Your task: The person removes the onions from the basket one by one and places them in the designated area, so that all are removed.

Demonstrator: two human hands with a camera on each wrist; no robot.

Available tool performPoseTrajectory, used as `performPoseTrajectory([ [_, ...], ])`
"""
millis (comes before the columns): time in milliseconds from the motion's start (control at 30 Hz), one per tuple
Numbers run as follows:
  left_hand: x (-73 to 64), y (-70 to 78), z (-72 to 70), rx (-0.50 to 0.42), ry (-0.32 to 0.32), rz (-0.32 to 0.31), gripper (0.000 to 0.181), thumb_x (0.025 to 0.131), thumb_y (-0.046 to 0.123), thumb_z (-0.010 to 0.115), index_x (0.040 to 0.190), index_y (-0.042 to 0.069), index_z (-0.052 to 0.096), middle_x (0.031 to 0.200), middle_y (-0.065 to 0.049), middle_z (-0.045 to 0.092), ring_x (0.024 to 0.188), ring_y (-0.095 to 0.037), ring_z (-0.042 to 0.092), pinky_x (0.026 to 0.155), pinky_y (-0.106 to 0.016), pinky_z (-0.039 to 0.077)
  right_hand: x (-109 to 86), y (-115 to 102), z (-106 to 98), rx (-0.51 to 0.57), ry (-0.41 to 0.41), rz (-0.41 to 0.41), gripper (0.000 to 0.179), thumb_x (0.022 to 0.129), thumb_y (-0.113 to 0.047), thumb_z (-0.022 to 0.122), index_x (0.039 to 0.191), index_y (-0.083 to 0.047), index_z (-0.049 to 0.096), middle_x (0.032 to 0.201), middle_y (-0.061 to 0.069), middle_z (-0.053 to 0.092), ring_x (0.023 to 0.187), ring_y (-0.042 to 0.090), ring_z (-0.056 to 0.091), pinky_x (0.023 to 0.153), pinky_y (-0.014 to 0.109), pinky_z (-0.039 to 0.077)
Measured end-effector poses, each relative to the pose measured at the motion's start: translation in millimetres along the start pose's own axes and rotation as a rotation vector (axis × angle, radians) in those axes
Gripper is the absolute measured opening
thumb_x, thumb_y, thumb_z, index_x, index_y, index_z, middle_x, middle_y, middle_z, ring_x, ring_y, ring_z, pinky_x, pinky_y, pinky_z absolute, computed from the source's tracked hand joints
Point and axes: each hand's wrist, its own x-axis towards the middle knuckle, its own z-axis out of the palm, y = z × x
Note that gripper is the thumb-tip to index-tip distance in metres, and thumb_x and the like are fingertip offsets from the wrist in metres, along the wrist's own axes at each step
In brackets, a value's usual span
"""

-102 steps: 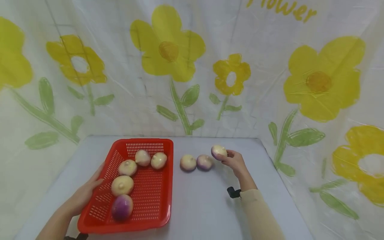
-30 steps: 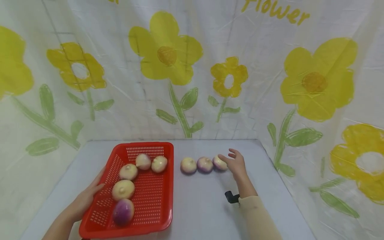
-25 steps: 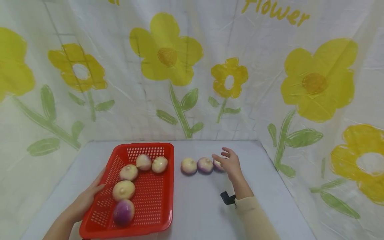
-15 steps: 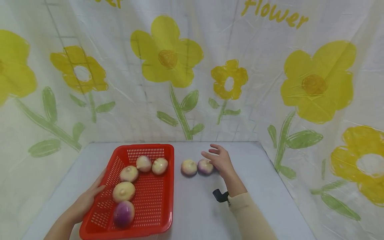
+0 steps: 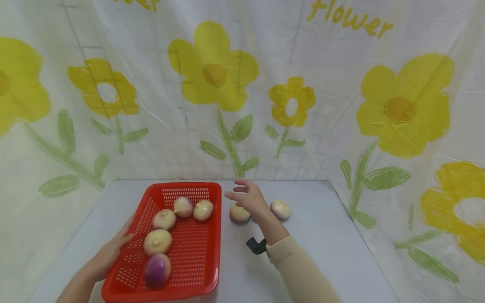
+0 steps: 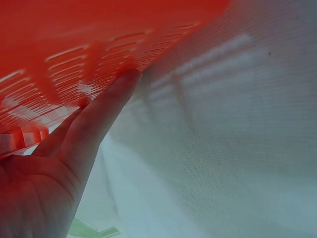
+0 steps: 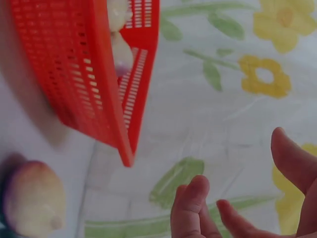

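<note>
My left hand [image 5: 110,254] holds the left side of a red perforated plastic basket [image 5: 217,248], thumb over the rim. In the left wrist view its fingers [image 6: 106,109] lie against the outside of the basket wall. Several cream-and-purple turnips sit in the basket, one of them a mostly purple turnip [image 5: 157,270] at the near end. My right hand [image 5: 250,202] is in the air with fingers spread and nothing held, just right of the basket. Below it on the table lies a turnip [image 5: 240,213], with another turnip [image 5: 281,209] farther right. The one between is mostly hidden by the hand.
The white table [image 5: 314,248] ends at the back against a hanging curtain [image 5: 329,143] printed with yellow flowers. The basket's right rim stands between the turnips on the table and those inside.
The right hand has set a turnip down at the right end of the row, let go, and moved left over the row toward the basket. The left hand has stayed at the basket.
</note>
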Motion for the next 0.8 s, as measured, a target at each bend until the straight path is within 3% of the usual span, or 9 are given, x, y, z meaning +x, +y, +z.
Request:
performPoseTrajectory([
  [200,-0.1,-2.1,0.2,0.000,-0.010,0.003,0.060,0.112,0.035,0.021,0.155,0.046,-0.020,0.165,-0.027,-0.012,0.116,-0.029,0.063,0.089,-0.057,0.056,-0.1,1.8,38.0,-0.022,-0.051,0.025,0.066,0.083,-0.033,0.084,0.139,-0.011,0.057,0.135,0.017,0.061,0.109,0.028,0.065,0.088,0.042,0.059],
  [433,3.9,2.5,-3.6,-0.008,-0.015,0.017,0.060,0.112,0.035,0.021,0.156,0.047,-0.019,0.164,-0.029,-0.006,0.113,-0.034,0.065,0.085,-0.059,0.056,1.9,-1.3,70.9,-0.057,-0.091,-0.011,0.067,0.082,-0.034,0.085,0.138,-0.008,0.058,0.128,0.015,0.065,0.111,0.025,0.064,0.094,0.043,0.056],
  [667,1.2,-0.3,-3.0,0.012,0.015,-0.020,0.060,0.112,0.035,0.020,0.155,0.046,-0.021,0.163,-0.032,-0.006,0.110,-0.036,0.066,0.083,-0.058,0.058,8.5,7.9,103.7,0.029,-0.120,0.102,0.057,0.079,-0.020,0.087,0.130,-0.009,0.064,0.109,0.008,0.068,0.092,0.021,0.068,0.084,0.041,0.060],
  [800,1.9,-2.0,-1.7,0.007,0.011,-0.011,0.060,0.112,0.036,0.020,0.155,0.046,-0.021,0.163,-0.032,-0.007,0.111,-0.035,0.066,0.083,-0.058,0.057,7.2,10.3,120.3,0.032,-0.120,0.145,0.053,0.078,-0.021,0.088,0.124,-0.007,0.066,0.104,0.005,0.068,0.090,0.022,0.067,0.080,0.049,0.061],
])
